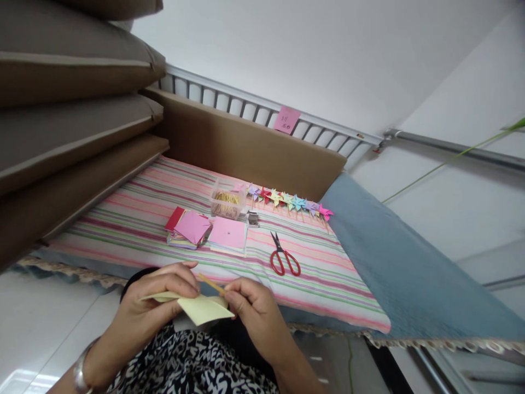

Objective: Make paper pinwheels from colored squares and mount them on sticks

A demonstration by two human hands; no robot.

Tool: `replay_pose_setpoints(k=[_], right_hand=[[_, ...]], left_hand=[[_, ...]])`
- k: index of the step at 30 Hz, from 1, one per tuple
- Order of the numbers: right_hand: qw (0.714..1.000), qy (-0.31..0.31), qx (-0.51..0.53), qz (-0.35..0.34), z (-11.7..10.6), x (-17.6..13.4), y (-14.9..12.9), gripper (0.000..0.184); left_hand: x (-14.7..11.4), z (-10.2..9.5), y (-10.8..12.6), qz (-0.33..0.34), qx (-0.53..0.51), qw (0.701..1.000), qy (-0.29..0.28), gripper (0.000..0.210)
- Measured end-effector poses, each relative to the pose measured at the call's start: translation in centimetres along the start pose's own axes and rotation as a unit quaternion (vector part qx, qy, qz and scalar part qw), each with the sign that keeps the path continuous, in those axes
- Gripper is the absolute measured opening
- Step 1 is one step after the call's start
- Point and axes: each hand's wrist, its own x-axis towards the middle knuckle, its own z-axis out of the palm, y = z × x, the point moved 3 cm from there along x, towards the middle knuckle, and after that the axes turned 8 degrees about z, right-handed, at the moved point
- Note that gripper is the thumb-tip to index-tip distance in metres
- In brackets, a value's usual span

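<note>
Between finger and thumb, my left hand (pixel 166 293) holds a pale yellow paper pinwheel (pixel 205 308) whose flaps are bent inward. My right hand (pixel 252 306) pinches a thin wooden stick (pixel 211 283) just beside the paper. Whether the stick touches the pinwheel is hidden by my fingers. Both hands are above my lap, in front of the striped cloth (pixel 324 293). Ahead on the cloth lie scissors (pixel 281 256) with red handles, a stack of pink paper squares (pixel 228 233) and a pile of cut coloured papers (pixel 191 227).
A clear plastic box (pixel 227 200) of thin sticks stands behind the papers, with a small clear container (pixel 253 219) beside it. Several finished pinwheels (pixel 297 203) lie in a row at the back. Tall brown cushions (pixel 82 128) rise on the left; a brown board (pixel 246 145) closes the back.
</note>
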Motion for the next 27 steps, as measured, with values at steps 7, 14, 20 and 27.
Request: replay_pose_setpoints(k=[7,14,20,27], right_hand=[[1.000,0.003,-0.005,-0.013,-0.1,0.0,-0.1,0.014],[1.000,0.001,0.002,-0.005,0.1,-0.2,-0.4,0.012],[1.000,0.000,-0.012,-0.005,0.3,-0.3,-1.1,0.013],[1.000,0.001,-0.004,-0.003,0.5,-0.3,-1.1,0.013]], left_hand=[[-0.6,-0.8,-0.3,-0.026,0.027,0.997,0.067,0.014],[-0.6,-0.7,0.0,-0.026,0.013,0.998,0.055,0.017],[-0.2,-0.6,0.5,-0.014,0.038,0.998,0.053,0.016],[-0.4,-0.7,0.0,-0.011,0.025,0.998,0.051,0.015]])
